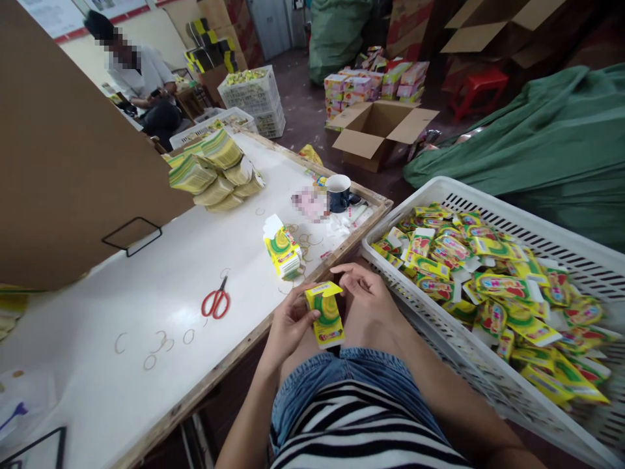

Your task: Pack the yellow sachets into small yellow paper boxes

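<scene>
Left hand (293, 320) clamped on yellow carton (329, 322), which sits just right of its palm and left of the white basket (547, 241). Carton's long axis roughly fore-and-aft, flapped end pointing forward. Right hand (364, 286) beside that end, nearer the basket, fingers bent; can't tell if gripping.
</scene>
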Action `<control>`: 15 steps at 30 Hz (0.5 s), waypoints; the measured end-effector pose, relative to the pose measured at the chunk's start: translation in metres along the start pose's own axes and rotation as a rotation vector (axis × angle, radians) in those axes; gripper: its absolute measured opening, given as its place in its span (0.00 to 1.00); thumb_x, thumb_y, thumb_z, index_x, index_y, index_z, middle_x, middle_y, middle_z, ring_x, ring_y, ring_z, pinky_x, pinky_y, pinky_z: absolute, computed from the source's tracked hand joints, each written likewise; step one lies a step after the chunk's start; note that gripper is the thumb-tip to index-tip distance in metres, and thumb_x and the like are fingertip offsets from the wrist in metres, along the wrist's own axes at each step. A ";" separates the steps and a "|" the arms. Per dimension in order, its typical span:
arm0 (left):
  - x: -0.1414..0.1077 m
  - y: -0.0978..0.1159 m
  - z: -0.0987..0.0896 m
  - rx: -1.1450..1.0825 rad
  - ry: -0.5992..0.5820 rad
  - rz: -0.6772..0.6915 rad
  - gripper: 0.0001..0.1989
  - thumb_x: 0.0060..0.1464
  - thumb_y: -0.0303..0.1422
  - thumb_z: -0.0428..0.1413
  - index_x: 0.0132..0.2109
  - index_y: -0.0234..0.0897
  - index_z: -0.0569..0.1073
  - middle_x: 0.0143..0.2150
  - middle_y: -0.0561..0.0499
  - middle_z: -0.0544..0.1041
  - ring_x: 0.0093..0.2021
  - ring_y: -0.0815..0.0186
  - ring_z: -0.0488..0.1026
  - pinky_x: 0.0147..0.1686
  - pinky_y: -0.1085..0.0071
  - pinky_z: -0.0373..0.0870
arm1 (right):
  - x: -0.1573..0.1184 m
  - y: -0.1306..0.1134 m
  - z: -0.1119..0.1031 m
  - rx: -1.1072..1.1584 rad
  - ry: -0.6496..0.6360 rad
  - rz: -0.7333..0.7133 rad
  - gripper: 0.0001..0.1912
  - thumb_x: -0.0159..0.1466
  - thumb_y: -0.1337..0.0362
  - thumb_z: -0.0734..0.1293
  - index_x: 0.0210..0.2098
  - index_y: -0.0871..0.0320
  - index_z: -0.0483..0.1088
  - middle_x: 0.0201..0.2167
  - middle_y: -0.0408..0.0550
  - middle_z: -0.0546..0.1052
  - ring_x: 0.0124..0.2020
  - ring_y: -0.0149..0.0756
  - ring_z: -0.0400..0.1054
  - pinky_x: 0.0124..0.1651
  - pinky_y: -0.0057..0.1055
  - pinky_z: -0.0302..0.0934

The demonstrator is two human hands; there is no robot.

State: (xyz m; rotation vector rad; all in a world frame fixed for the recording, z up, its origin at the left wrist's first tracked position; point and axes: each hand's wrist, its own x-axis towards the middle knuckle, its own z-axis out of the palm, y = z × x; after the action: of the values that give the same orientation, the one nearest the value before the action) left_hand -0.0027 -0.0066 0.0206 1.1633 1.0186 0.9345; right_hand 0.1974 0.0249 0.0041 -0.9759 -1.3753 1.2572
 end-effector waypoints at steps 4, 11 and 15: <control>0.001 -0.003 0.008 0.047 0.012 0.014 0.25 0.56 0.34 0.62 0.59 0.40 0.69 0.50 0.44 0.80 0.45 0.59 0.80 0.46 0.65 0.77 | -0.001 0.001 -0.004 -0.071 -0.268 0.098 0.20 0.64 0.61 0.68 0.55 0.54 0.68 0.34 0.44 0.79 0.33 0.36 0.73 0.35 0.28 0.64; 0.001 -0.004 0.010 -0.024 -0.004 0.012 0.26 0.57 0.33 0.62 0.61 0.40 0.66 0.52 0.43 0.79 0.50 0.58 0.78 0.49 0.64 0.76 | 0.002 0.002 0.001 -0.601 -0.193 0.108 0.17 0.62 0.63 0.70 0.50 0.52 0.69 0.19 0.36 0.72 0.20 0.33 0.66 0.27 0.26 0.50; 0.003 -0.004 0.008 -0.078 0.014 0.031 0.27 0.55 0.33 0.64 0.60 0.40 0.67 0.51 0.43 0.80 0.48 0.59 0.79 0.47 0.65 0.76 | -0.002 0.002 0.002 -0.448 -0.206 0.085 0.19 0.66 0.60 0.68 0.56 0.55 0.68 0.20 0.38 0.74 0.21 0.34 0.68 0.26 0.25 0.54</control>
State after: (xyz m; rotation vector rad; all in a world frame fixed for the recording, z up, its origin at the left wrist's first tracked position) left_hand 0.0057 -0.0070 0.0168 1.1114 0.9701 0.9994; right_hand 0.1954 0.0230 0.0022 -1.2438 -1.8445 1.1578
